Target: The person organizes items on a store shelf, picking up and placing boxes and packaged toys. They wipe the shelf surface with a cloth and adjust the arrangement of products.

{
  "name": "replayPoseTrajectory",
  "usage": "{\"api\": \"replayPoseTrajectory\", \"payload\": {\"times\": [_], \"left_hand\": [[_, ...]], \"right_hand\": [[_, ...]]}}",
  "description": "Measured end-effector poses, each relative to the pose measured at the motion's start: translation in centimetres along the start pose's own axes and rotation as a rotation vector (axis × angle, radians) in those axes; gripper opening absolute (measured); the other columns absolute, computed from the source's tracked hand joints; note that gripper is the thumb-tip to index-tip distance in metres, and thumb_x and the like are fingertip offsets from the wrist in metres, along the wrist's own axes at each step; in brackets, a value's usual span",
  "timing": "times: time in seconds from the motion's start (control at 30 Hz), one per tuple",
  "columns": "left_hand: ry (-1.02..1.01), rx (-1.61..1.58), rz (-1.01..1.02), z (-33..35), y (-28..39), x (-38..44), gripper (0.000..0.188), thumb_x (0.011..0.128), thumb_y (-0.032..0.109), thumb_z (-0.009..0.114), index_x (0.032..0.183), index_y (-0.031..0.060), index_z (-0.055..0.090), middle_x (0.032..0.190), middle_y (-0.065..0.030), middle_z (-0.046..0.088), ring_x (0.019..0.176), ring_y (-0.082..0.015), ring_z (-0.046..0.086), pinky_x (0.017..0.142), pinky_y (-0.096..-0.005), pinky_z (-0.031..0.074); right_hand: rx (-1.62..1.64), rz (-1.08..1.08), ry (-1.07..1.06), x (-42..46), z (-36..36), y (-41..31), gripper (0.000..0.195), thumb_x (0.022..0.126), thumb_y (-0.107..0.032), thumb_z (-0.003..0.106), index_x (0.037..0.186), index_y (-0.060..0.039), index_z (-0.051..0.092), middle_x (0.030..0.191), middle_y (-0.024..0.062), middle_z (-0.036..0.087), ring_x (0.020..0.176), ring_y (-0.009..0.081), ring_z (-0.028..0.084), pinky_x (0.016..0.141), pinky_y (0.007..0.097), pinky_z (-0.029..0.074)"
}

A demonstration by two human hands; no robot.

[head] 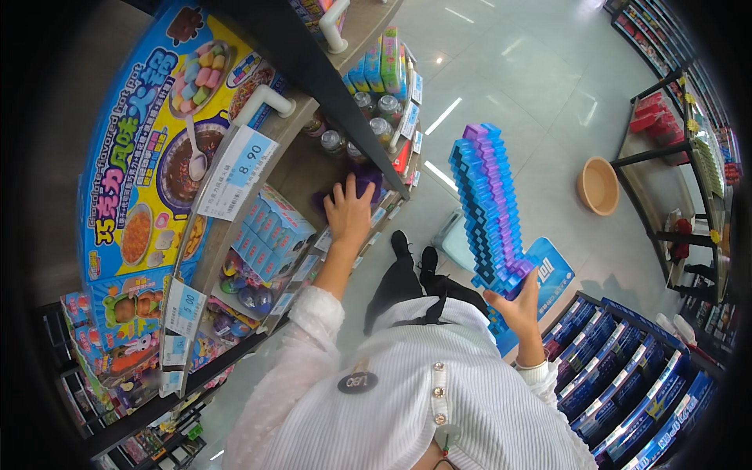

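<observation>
My left hand [349, 210] reaches onto a wooden shelf, its fingers bent over a bunched purple cloth [368, 183]. Part of the cloth is hidden beneath the fingers. Glass jars with metal lids [333, 141] stand just beyond it on the same shelf. Stacked light-blue boxes [276, 229] are nearer to me, left of my wrist. In my right hand [520, 304] is a blue, purple and black pixel-style toy sword [490, 205], gripped at its handle end. The blade points up and away from me, over the floor.
A black shelf post [329, 82] slants close to my left hand. Large chocolate hot pot boxes [158, 147] fill the upper shelf, with price tags [238, 170] along its edge. A light-blue stool [458, 238] and a tan tub [598, 185] stand on the floor. A blue display rack [623, 376] is at right.
</observation>
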State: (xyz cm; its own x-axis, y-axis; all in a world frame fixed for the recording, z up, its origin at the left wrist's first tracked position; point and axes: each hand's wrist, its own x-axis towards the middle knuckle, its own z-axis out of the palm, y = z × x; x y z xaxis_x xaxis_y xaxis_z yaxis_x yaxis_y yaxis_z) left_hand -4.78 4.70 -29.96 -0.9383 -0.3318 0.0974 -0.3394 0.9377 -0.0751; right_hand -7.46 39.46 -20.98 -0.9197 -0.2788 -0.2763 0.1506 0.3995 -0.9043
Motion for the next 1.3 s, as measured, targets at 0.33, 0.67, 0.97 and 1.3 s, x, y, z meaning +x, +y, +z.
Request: {"api": "replayPoseTrajectory", "payload": {"times": [0.33, 0.67, 0.97, 1.3], "left_hand": [[-0.422, -0.481, -0.377, -5.7, 2.1, -3.0, 0.035, 0.086, 0.028, 0.061, 0.119, 0.0148, 0.065, 0.122, -0.0177, 0.058, 0.106, -0.0376, 0.059, 0.089, -0.0444, 0.048], [0.127, -1.226, 0.397, -13.4, 14.7, -4.1, 0.054, 0.082, 0.019, 0.062, 0.135, 0.0153, 0.054, 0.146, -0.0268, 0.027, 0.133, -0.0439, 0.027, 0.113, -0.0525, 0.020], [0.274, -1.183, 0.490, -16.6, 14.8, -0.1, 0.038, 0.079, 0.015, 0.063, 0.117, 0.0115, 0.060, 0.124, -0.0229, 0.046, 0.111, -0.0416, 0.044, 0.096, -0.0500, 0.036], [-0.149, -1.643, -0.243, -9.8, 4.4, -10.2, 0.032, 0.089, 0.015, 0.048, 0.117, 0.0012, 0.056, 0.113, -0.0119, 0.054, 0.107, -0.0213, 0.054, 0.093, -0.0294, 0.041]], "right_hand": [[0.207, 0.009, 0.033, 0.3, -0.9, 1.3, 0.075, 0.065, -0.017, 0.082, 0.123, 0.0018, 0.039, 0.105, 0.0131, 0.060, 0.094, 0.0235, 0.061, 0.086, 0.0333, 0.049], [0.789, 0.259, -0.339, 2.5, -0.1, 1.9, 0.051, 0.080, -0.038, 0.064, 0.110, 0.0022, 0.063, 0.106, 0.0132, 0.067, 0.094, 0.0210, 0.067, 0.084, 0.0330, 0.054], [1.309, 0.221, -0.402, 2.4, -1.9, -4.6, 0.061, 0.080, -0.034, 0.064, 0.128, 0.0027, 0.053, 0.118, 0.0159, 0.064, 0.101, 0.0287, 0.066, 0.088, 0.0420, 0.055], [0.292, -0.152, -0.336, 2.2, -3.1, -3.3, 0.066, 0.054, -0.021, 0.083, 0.110, 0.0002, 0.057, 0.097, 0.0079, 0.063, 0.087, 0.0208, 0.061, 0.078, 0.0320, 0.049]]}}
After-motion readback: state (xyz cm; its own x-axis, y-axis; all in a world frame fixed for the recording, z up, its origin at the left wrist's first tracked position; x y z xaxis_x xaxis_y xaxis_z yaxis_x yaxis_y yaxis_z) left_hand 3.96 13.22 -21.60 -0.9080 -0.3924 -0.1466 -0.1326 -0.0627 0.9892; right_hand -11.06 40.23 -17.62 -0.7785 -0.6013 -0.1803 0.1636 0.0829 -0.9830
